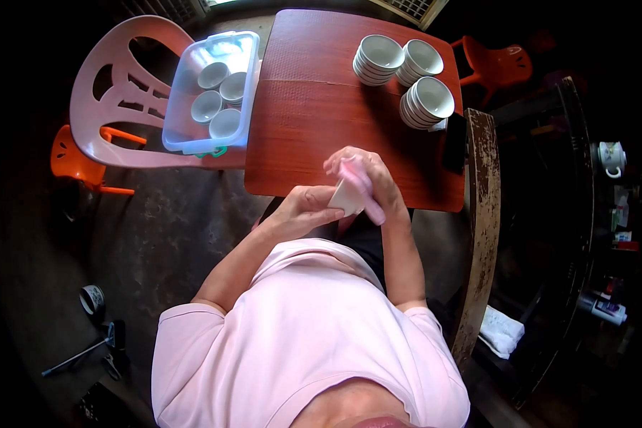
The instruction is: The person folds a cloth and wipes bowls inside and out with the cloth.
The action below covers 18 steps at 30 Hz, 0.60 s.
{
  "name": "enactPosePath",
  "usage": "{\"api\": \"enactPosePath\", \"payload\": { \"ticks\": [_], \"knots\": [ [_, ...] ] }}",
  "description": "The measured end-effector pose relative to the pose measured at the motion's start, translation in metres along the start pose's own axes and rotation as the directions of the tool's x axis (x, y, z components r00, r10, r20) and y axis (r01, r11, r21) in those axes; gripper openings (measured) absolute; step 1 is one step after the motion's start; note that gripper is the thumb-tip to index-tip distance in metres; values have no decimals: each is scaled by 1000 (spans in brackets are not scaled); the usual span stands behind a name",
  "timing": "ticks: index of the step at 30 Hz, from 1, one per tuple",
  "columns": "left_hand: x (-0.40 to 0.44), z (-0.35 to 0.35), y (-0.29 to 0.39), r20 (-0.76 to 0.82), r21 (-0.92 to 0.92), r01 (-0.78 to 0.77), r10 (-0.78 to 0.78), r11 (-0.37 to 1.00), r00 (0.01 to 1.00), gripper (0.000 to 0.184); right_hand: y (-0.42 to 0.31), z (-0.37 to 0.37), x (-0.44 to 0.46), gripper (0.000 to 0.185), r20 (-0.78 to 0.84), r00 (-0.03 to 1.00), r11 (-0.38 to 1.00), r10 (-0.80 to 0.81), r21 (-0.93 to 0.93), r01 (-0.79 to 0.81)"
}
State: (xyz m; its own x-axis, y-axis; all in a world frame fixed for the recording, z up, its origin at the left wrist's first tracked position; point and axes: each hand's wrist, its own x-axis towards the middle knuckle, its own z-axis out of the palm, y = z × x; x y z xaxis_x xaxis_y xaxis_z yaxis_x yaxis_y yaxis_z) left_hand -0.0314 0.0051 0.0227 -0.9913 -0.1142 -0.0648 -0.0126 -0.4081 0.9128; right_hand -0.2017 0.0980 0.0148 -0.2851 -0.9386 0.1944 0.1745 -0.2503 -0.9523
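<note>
Over the near edge of the red table (307, 135), my left hand (305, 209) grips a small white bowl (344, 200), tilted on its side. My right hand (374, 175) is closed on a pink cloth (359, 176), which lies against the bowl and hangs down past it. The bowl's far side is hidden behind the cloth and fingers. Farther back on the table, at the right, stand three stacks of white bowls (381, 53). To the left, a clear plastic bin (175, 128) holds several more white bowls (207, 107).
The bin rests on a pink plastic chair (93, 143) left of the table. Orange chairs stand at the far left (78, 160) and far right (506, 64). A worn wooden post (481, 214) rises close to my right side. A white cloth (501, 332) lies beyond it.
</note>
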Motion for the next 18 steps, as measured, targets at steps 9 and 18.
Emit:
{"api": "enactPosePath", "payload": {
  "ticks": [9, 18],
  "knots": [
    [-2, -6, -4, 68, 221, -84, 70, 972, 995, 12, -57, 31, -1, 24, 122, 990, 493, 73, -867, 71],
    [-5, 1, -3, 56, 270, -20, 5, 963, 998, 33, 49, -1, -29, 16, -93, 953, 613, 288, 782, -109]
  ]
}}
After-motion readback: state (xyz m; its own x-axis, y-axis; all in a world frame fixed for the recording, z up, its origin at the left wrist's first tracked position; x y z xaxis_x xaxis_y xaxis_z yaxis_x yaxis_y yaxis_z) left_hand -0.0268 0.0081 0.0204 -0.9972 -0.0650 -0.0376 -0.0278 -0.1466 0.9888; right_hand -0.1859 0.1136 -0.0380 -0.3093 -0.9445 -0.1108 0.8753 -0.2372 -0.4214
